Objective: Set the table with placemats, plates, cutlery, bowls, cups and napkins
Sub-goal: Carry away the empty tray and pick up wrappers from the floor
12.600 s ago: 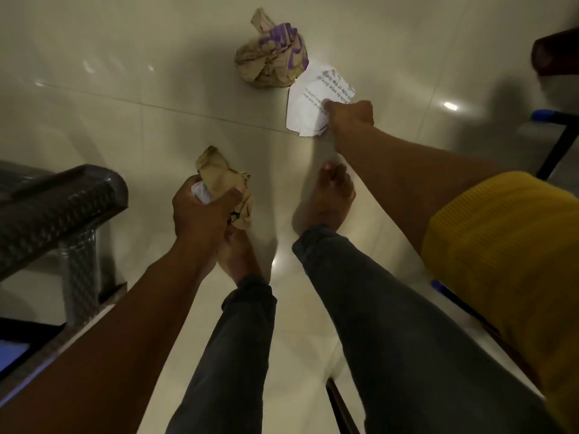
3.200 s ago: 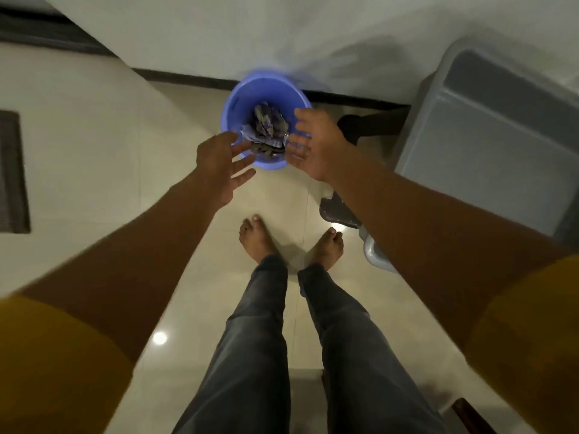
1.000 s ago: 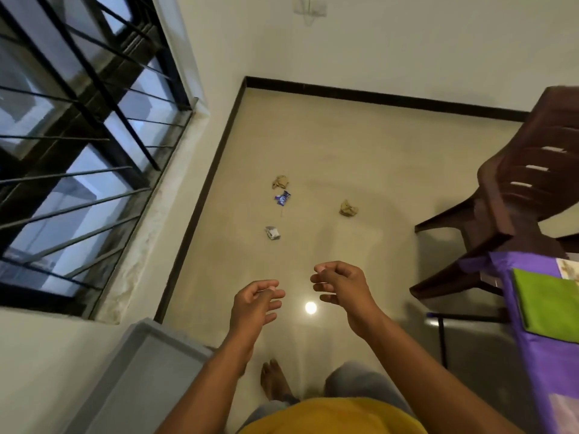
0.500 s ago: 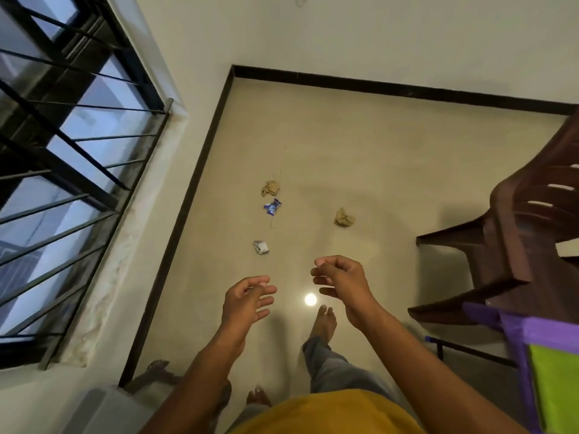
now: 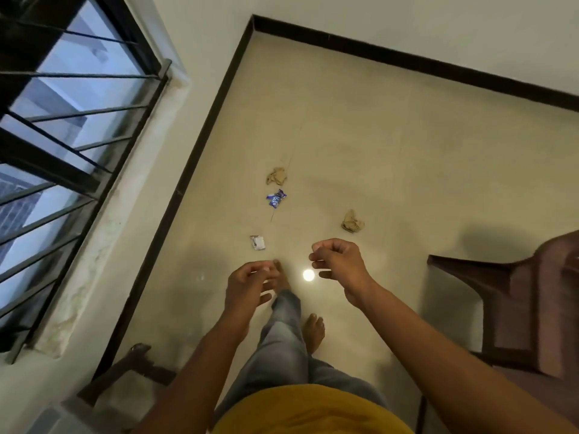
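brown paper wads on floor beyond empty left hand, right hand

Seen from above over a pale tiled floor: left hand and right hand raised, loosely curled, holding nothing, near two crumpled brown papers, a blue wrapper, a white scrap, beside a barred window and brown chair.

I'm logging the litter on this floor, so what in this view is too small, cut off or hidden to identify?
- Blue wrapper: print too small to read.
- Small white piece: too small to identify.
- Brown chair: cut off by the right edge.
- Left foot: mostly hidden behind the left hand.
- Grey object: cut off at the bottom edge.
- Table settings: none in view.
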### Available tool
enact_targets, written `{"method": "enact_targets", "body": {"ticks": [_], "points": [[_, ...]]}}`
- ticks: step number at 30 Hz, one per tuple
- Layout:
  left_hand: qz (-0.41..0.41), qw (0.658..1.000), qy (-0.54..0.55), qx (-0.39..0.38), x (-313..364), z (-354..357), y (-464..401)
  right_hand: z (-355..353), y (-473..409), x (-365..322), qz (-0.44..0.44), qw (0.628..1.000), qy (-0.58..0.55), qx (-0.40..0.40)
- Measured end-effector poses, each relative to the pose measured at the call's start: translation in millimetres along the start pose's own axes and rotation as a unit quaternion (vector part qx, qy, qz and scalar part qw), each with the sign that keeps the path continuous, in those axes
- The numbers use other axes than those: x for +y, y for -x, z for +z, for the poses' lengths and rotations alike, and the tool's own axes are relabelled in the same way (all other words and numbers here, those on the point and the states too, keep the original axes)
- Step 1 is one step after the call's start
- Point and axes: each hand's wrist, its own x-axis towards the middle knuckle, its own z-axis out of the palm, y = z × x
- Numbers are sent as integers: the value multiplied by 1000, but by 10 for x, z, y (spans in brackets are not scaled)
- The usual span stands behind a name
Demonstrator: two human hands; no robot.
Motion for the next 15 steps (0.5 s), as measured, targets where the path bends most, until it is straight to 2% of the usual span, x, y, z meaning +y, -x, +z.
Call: {"method": "enact_targets", "body": {"ticks": [8,15], "points": [[-77,995,-35,-60,430,385,-1121,-132,-1041,-168,33,997,68,33],[-100,984,-112,-94,394,724,-2216,-519,-2296,187,76,982,156,75]]}}
